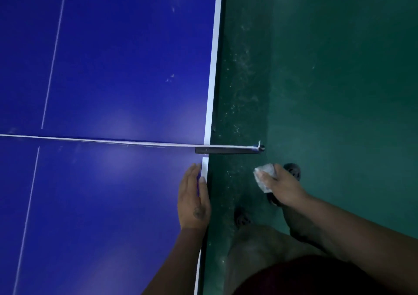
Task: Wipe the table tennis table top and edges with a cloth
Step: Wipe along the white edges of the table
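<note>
1. Left hand (193, 201), lower centre of the frame: lies flat, palm down, fingers straight and close together, on the blue table (124, 57) at its right border; the thumb rests on the white edge stripe (213, 68).
2. Right hand (283, 187), right of centre: fingers curl round a crumpled white cloth (263, 175), held off the table, above the green floor (339, 80).
3. Net (101, 140): seen from above as a thin white line across the frame's middle, just above the left hand's fingertips.
4. Dark net bracket (226, 150): juts past the table edge, just above the cloth.
5. Dark shoe (293, 170): on the floor, partly hidden behind the right hand.
</note>
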Tool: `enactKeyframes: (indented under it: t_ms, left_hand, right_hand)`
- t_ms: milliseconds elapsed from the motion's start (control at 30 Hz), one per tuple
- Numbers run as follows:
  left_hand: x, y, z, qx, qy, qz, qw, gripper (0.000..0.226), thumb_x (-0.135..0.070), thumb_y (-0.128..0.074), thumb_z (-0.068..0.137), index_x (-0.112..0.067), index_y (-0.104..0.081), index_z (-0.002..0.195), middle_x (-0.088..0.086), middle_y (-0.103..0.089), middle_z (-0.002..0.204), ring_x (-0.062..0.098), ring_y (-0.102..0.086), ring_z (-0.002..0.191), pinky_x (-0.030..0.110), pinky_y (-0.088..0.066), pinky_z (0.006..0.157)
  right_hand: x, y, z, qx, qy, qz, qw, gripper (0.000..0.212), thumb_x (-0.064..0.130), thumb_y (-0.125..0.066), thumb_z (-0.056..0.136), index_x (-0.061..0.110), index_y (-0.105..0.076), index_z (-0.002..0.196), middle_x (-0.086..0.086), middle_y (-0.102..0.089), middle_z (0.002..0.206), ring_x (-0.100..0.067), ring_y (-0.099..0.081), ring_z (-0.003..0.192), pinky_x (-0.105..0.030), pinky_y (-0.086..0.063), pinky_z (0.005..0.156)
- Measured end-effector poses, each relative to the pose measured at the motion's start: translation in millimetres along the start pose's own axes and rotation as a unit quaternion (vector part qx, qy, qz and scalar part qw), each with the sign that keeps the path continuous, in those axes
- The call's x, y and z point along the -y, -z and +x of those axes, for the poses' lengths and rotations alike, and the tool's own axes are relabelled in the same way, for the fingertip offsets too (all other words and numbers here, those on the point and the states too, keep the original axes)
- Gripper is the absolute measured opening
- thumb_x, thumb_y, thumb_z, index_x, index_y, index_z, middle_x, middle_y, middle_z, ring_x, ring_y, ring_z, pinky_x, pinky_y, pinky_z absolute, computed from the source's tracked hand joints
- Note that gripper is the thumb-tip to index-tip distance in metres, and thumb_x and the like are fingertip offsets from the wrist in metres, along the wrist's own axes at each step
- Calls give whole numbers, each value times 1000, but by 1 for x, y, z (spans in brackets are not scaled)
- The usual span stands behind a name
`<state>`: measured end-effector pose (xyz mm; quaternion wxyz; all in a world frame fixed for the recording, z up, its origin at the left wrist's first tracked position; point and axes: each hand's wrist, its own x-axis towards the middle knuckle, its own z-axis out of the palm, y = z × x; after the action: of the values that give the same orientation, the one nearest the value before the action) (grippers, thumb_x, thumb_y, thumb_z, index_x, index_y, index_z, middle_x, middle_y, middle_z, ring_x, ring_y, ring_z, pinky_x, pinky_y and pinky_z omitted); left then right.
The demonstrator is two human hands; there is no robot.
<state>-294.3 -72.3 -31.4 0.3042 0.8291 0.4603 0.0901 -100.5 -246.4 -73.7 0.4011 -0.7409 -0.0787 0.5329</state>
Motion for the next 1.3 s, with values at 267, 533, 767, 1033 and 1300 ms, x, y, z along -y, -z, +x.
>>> enactKeyframes:
  t_ms: [267, 533, 767, 1033, 1300]
  left_hand:
    - [-102, 9, 50, -148, -55, -45, 986, 22, -29, -56, 105, -21, -74, 114, -24, -68, 103, -1, -65, 95, 29, -54, 86]
    - [-129, 39, 130, -168, -15, -74, 983, 25, -37, -56, 103, -24, -75, 113, -10, -75, 102, 11, -70, 91, 28, -57, 78]
    - [-88, 56, 225, -88, 61, -13, 994, 25, -29, -59, 109, -16, -71, 127, -7, -65, 120, -1, -56, 95, 28, -47, 89]
    - [-25, 50, 309, -14, 127, 49, 991, 44, -24, -61, 108, -3, -55, 146, 22, -56, 144, 41, -51, 134, 39, -38, 106]
    - [37, 15, 328, -42, 106, 123, 986, 56, -35, -48, 114, -20, -39, 167, 9, -19, 179, 31, -12, 167, 50, -8, 134]
  right_hand:
    - [50, 108, 39, -55, 7, -45, 997, 30, 43, -65, 104, 14, -62, 101, 6, -66, 87, -10, -61, 75, -30, -45, 71]
    - [104, 113, 67, -73, 14, -62, 995, 40, 54, -64, 102, 19, -54, 118, 10, -64, 100, -6, -60, 85, -25, -43, 65]
    - [147, 73, 88, -46, 71, -97, 992, 38, 54, -69, 98, 29, -53, 121, 13, -67, 106, -8, -68, 92, -32, -52, 76]
    - [226, 17, 131, -24, 143, -214, 966, 49, 53, -64, 101, 23, -58, 139, 6, -63, 126, -16, -64, 109, -35, -49, 89]
    - [263, -27, 189, 27, 262, -428, 864, 58, 29, -55, 113, 15, -36, 166, 0, -34, 173, -15, -16, 165, -25, -4, 133]
